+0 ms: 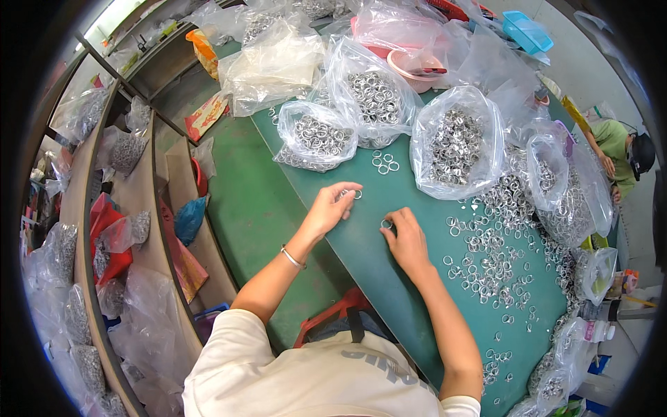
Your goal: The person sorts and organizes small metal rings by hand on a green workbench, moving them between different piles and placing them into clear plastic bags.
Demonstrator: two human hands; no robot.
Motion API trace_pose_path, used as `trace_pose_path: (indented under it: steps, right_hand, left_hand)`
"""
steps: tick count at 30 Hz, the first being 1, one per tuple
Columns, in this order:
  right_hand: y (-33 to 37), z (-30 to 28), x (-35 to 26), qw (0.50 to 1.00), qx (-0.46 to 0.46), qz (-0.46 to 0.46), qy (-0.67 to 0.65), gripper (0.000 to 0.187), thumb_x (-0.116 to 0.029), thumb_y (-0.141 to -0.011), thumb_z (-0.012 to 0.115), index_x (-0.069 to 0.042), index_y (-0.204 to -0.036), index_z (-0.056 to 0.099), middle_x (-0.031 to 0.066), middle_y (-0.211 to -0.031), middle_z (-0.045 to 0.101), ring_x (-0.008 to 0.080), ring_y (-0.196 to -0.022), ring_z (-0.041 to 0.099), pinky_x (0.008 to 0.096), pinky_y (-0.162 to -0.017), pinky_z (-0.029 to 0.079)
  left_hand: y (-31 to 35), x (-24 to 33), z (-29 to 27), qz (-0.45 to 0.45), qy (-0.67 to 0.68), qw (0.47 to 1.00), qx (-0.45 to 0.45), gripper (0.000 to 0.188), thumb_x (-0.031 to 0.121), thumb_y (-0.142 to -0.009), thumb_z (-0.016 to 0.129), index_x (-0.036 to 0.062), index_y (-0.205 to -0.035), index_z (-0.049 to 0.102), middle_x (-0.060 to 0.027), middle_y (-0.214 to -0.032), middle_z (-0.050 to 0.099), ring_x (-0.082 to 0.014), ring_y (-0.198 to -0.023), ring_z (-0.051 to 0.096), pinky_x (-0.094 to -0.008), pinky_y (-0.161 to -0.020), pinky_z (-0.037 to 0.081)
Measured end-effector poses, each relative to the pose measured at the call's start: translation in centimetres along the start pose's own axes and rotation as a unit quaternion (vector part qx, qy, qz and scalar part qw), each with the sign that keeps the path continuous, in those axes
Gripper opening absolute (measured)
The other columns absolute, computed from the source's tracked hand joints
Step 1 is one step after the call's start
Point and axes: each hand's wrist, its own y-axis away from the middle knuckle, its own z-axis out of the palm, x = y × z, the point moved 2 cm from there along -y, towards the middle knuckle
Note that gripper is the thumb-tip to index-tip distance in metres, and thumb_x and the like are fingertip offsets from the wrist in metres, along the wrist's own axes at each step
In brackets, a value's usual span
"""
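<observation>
Over the table's left edge, my left hand [332, 207] is closed with small silver metal rings [358, 194] at its fingertips. My right hand [408, 242], above the green tabletop, pinches a single silver ring [386, 224] between thumb and fingers. Beyond my hands lie a few loose rings [384, 162], in front of open clear plastic bags. One smaller bag of rings [318, 135] is at the left, a taller bag [375, 97] behind it, and a wide bag of silver pieces [457, 142] further right. To the right of my right hand many rings [490, 267] are scattered.
More bags of rings [573, 201] line the table's right side. A pink bowl [415, 73] and a blue basket [528, 33] stand at the back. Shelves [142, 229] with bagged parts run along the left. A person in green [615, 149] is at the far right.
</observation>
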Motion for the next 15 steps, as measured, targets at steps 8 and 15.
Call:
trace_pose_path:
  steps: [8, 15]
  right_hand:
    - [1.4, -0.5, 0.5, 1.0, 0.004, -0.009, -0.028, 0.032, 0.001, -0.072, 0.071, 0.0, -0.102, 0.06, 0.014, -0.097, 0.055, 0.0305, -0.092, 0.056, 0.0387, -0.079, 0.048]
    - [2.6, -0.9, 0.9, 0.985, 0.003, 0.058, -0.163, 0.035, 0.005, -0.079, 0.063, 0.003, -0.113, 0.059, 0.0119, -0.101, 0.061, 0.0169, -0.08, 0.06, 0.0282, -0.071, 0.05]
  left_hand:
    - [1.5, -1.9, 4.0, -0.098, 0.372, 0.922, -0.034, 0.044, 0.028, -0.101, 0.041, -0.0106, -0.118, 0.053, -0.0184, -0.109, 0.062, -0.0265, -0.109, 0.058, -0.0363, -0.094, 0.048]
    - [2.4, -2.4, 7.3, 0.095, 0.112, 0.988, -0.054, 0.051, 0.036, -0.103, 0.029, -0.0047, -0.121, 0.055, -0.0129, -0.111, 0.063, -0.0198, -0.107, 0.057, -0.0366, -0.104, 0.037]
